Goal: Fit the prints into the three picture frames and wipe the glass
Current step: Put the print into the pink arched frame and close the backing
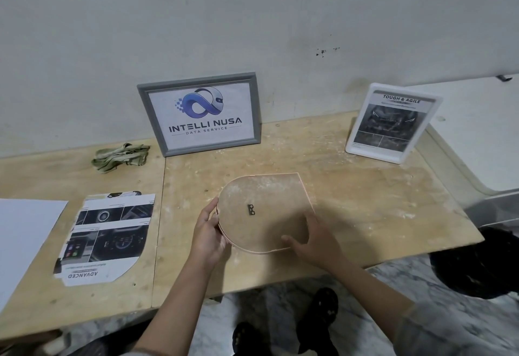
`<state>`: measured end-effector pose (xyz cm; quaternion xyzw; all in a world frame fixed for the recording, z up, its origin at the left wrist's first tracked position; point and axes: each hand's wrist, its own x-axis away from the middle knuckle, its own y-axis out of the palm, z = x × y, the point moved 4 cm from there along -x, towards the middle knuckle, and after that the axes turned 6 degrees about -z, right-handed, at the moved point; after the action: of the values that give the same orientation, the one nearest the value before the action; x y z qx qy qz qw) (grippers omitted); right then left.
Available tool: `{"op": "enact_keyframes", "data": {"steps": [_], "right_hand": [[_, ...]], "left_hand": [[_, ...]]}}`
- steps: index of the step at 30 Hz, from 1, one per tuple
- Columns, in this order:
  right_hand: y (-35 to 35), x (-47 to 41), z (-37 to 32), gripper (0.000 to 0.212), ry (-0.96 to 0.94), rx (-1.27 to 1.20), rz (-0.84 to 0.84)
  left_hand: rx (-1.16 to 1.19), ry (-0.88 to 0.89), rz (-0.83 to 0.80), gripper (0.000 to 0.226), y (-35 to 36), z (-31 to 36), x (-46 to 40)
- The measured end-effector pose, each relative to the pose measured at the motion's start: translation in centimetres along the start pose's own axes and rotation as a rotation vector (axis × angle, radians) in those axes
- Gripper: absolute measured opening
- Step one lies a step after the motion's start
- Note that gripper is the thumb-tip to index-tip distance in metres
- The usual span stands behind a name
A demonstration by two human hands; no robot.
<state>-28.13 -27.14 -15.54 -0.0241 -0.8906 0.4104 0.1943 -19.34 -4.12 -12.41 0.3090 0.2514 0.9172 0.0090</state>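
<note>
Both hands on arch-shaped frame (264, 212), face-down mid-table (365, 201): L hand (209, 236) grips its curved edge, R hand (314, 243) presses flat, fingers spread, on backing. Cut print (108, 236) lies to its left; 2 framed prints upright behind.

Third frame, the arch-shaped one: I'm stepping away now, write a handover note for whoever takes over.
Left hand grips the rounded edge of the arch-shaped frame, which lies face down on the table. Right hand rests open on its backing board.
Done: the grey frame and the white frame each hold a print and stand against the wall.
The arch-cut print lies to the left, not yet fitted. The cloth lies near the grey frame.
Left: open the back, fit that print, close it. Whether any glass has been wiped cannot be told.
</note>
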Motion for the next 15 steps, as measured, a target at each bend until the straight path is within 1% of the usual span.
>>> {"op": "enact_keyframes", "data": {"steps": [1,4,6,11,13,15], "right_hand": [[-0.2,-0.2,0.1,0.107,0.006,0.022,-0.001],[-0.9,-0.5,0.6,0.087,0.03,0.037,0.029],[-0.9,-0.5,0.7,0.079,0.022,0.036,0.066],[-1.0,-0.7,-0.3,0.08,0.016,-0.062,0.094],[-1.1,-0.9,-0.5,0.079,0.015,-0.081,0.085],[-1.1,-1.0,-0.4,0.08,0.023,-0.08,0.076]], "left_hand": [[0.013,-0.011,0.003,0.047,0.0,0.0,0.0],[0.065,-0.032,0.025,0.048,-0.1,-0.1,0.0],[0.082,-0.036,0.049,0.045,0.0,-0.1,0.1],[0.081,-0.024,0.118,0.036,-0.2,-0.1,-0.2],[0.093,-0.014,0.143,0.039,-0.1,-0.1,-0.4],[0.049,0.026,0.179,0.042,0.0,0.1,-0.7]]}}
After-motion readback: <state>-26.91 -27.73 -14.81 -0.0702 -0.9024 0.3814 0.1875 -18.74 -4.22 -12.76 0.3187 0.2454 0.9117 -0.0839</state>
